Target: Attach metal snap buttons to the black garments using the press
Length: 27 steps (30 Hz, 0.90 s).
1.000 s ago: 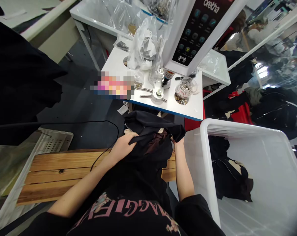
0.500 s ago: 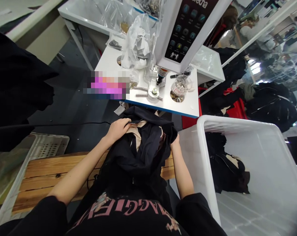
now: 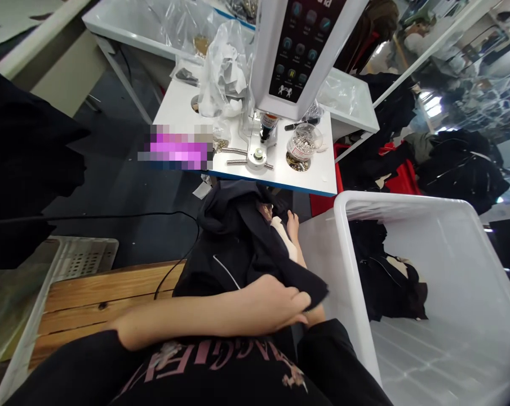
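Observation:
A dark navy garment with pale cream lining is bunched on my lap, and a light zip line runs across its front. My left hand is closed on a corner of it at lower right, the forearm crossing in front of me. My right hand is beside the garment's right edge. Its fingers stick out, slightly apart, with nothing seen in them; the cloth covers part of that forearm.
A snap-press machine stands on a white table ahead. A clear tub of small metal parts sits on it. To my right is a white bin holding dark garments. A wooden bench lies left.
My left hand has moved from the garment's upper left edge down and right to a corner. My right hand has shifted slightly up, and the cloth is folded over to the right.

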Each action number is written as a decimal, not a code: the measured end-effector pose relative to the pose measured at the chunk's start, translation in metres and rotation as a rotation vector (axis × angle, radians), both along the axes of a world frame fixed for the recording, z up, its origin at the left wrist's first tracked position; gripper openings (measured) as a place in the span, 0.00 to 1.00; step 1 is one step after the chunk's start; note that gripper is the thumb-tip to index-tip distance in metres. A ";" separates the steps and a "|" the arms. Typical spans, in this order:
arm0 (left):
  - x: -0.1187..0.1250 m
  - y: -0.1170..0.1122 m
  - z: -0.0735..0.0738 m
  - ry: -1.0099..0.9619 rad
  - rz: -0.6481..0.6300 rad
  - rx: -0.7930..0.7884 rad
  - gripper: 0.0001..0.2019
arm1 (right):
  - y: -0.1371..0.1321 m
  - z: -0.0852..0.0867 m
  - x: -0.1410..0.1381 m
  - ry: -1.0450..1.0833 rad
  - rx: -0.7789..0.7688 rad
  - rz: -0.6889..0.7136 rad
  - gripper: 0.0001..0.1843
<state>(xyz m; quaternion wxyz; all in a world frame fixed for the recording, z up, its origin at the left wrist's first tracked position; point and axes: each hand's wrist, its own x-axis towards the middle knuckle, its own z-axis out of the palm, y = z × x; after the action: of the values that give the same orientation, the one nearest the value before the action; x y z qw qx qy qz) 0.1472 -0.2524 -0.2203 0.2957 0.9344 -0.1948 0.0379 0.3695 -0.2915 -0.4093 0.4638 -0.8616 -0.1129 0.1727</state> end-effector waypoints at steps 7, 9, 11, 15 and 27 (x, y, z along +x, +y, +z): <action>-0.003 -0.025 -0.081 0.188 -0.089 0.140 0.16 | -0.049 0.078 -0.047 -0.034 0.029 0.253 0.20; -0.004 -0.026 -0.077 0.209 -0.139 0.150 0.19 | -0.049 0.107 -0.073 -0.152 -0.032 0.437 0.20; -0.004 -0.030 -0.072 0.223 -0.204 0.179 0.22 | -0.037 0.121 -0.093 -0.250 -0.150 0.568 0.25; -0.009 -0.024 -0.068 0.146 -0.214 0.037 0.26 | -0.013 0.120 -0.092 -0.222 -0.216 0.757 0.13; -0.070 0.050 -0.039 -0.172 0.195 -0.114 0.08 | -0.010 0.181 -0.041 0.307 0.579 0.231 0.18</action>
<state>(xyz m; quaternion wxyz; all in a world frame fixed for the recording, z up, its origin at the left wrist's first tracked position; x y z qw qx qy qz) 0.0769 -0.2025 -0.2589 0.3254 0.9239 -0.1254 0.1576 0.3281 -0.3018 -0.2279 0.6781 -0.6397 -0.1830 0.3123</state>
